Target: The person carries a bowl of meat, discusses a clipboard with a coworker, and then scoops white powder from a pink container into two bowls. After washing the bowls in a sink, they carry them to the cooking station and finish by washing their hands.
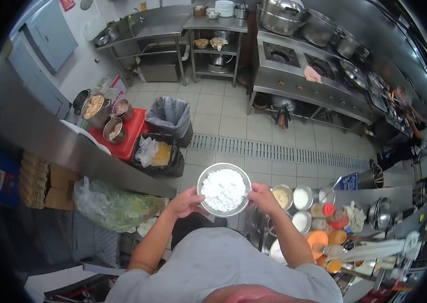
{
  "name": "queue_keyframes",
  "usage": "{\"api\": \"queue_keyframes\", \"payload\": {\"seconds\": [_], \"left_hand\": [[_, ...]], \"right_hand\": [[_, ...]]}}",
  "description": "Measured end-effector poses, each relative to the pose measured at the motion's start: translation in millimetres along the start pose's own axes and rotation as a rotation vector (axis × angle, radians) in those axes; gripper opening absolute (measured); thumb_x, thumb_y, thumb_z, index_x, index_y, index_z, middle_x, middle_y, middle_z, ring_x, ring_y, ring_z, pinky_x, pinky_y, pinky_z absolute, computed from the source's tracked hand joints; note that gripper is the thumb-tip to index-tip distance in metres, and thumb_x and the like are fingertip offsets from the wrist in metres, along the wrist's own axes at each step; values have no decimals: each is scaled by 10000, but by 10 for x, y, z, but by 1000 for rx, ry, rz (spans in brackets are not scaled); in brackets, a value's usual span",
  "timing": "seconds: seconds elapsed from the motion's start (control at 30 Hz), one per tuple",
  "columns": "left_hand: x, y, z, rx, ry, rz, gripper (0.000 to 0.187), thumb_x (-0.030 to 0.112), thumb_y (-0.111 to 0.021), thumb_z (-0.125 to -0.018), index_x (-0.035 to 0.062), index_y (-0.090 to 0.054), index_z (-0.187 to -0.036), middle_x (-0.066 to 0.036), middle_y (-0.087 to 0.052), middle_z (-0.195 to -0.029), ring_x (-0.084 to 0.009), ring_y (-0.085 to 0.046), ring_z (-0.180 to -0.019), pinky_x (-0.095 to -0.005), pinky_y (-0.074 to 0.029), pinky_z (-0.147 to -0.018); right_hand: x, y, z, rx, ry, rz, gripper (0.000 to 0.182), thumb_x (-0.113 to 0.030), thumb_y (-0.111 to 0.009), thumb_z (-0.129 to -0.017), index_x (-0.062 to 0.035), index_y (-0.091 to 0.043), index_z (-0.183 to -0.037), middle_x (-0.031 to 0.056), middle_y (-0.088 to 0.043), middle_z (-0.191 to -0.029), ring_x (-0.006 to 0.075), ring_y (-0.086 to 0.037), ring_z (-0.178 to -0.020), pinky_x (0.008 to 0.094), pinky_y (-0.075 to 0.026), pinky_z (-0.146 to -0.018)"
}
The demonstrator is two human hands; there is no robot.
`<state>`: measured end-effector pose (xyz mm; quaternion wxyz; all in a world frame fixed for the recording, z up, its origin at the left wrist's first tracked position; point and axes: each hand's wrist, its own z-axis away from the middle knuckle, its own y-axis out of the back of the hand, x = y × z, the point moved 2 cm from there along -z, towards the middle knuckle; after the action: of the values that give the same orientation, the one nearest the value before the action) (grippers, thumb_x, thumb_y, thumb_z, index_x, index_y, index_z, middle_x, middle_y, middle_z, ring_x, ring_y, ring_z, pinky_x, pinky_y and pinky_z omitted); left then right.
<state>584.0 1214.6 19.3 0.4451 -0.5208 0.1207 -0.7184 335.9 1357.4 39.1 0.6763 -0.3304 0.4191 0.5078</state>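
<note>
A round metal bowl (202,208) heaped with white powder (223,190) is held level in front of my body. My left hand (185,202) grips its left rim, with the thumb over the edge. On the opposite side, my right hand (265,198) holds the rim in the same way. To the right of the bowl, just past my right hand, stand several containers of pale contents, among them a white-filled one (303,197).
Two lined bins (169,117) and a red stand (131,132) with pots are ahead left. Bagged greens (117,204) lie left. A stove (294,76) stands ahead right; a person (420,136) works at the far right. Bottles (323,209) crowd the right counter.
</note>
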Motion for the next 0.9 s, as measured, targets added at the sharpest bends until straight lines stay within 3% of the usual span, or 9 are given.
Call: {"api": "queue_keyframes", "payload": {"seconds": [0.1,0.3,0.43,0.53,0.6,0.63,0.7,0.8,0.9], "left_hand": [[455,114,-492,-16,-52,161,608,39,-629,-827,28,-398,-1389,-149,-566,-1294,-293,-594,-1159,-519,-502,-951],[1349,809,-1583,-1,-164,276,604,6,-601,-797,7,-418,-1372,-157,-566,-1292,-299,-584,-1173,-508,-477,-986],[2086,1346,-2226,27,-195,324,609,16,-617,-778,-7,-439,-1360,-159,-573,-1289,-297,-572,-1184,-491,-463,-1007],[2746,1584,-2592,92,-287,402,466,-11,-570,-794,-23,-519,-1257,-180,-607,-1210,-302,-605,-1121,-482,-496,-950],[2883,2309,-2931,90,-322,393,324,-18,-573,-786,-8,-605,-1109,-168,-653,-1101,-287,-635,-1048,-462,-514,-908],[3139,2403,-2984,211,-369,393,198,-16,-574,-781,-4,-639,-969,-142,-679,-1001,-272,-652,-987,-440,-527,-864],[3731,2507,-3122,133,-430,284,634,77,-602,-753,-62,-441,-1350,-182,-541,-1337,-326,-532,-1224,-497,-433,-1040],[4019,3464,-3368,312,-423,363,660,88,-602,-788,3,-400,-1410,-149,-496,-1400,-306,-496,-1271,-478,-384,-1082],[4634,3596,-3605,378,-538,443,651,57,-599,-800,-7,-389,-1413,-170,-474,-1413,-316,-461,-1298,-484,-385,-1083]], "right_hand": [[-374,191,-711,-79,27,-3,169,-70,-546,-828,50,-615,-924,89,-664,-824,157,-653,-666,293,-559,-603],[-1003,567,-2281,-194,-15,21,192,-155,-549,-898,29,-606,-888,126,-673,-882,201,-677,-744,325,-569,-661],[-1413,965,-3209,-44,-56,-139,350,-309,-476,-977,-22,-574,-802,179,-686,-887,242,-680,-728,328,-565,-646],[-1389,1588,-3743,129,-62,-276,461,-438,-458,-987,-32,-582,-807,215,-688,-938,275,-694,-784,372,-572,-665],[-1224,1935,-4090,300,-117,-311,559,-539,-405,-983,-43,-585,-798,202,-691,-913,269,-692,-792,369,-561,-661],[-1182,2120,-4199,393,-137,-353,571,-553,-393,-982,-46,-588,-805,194,-692,-901,265,-691,-791,367,-557,-662],[-1341,2327,-4391,519,-237,-320,587,-575,-403,-972,-40,-595,-823,181,-691,-876,257,-688,-782,364,-550,-665],[-1463,2678,-4790,596,-228,-379,617,-593,-411,-961,-22,-611,-841,164,-689,-856,246,-682,-757,359,-546,-654],[-1494,2976,-5659,625,-258,-373,633,-602,-421,-953,-11,-627,-860,149,-689,-845,234,-679,-737,355,-546,-642]]}}
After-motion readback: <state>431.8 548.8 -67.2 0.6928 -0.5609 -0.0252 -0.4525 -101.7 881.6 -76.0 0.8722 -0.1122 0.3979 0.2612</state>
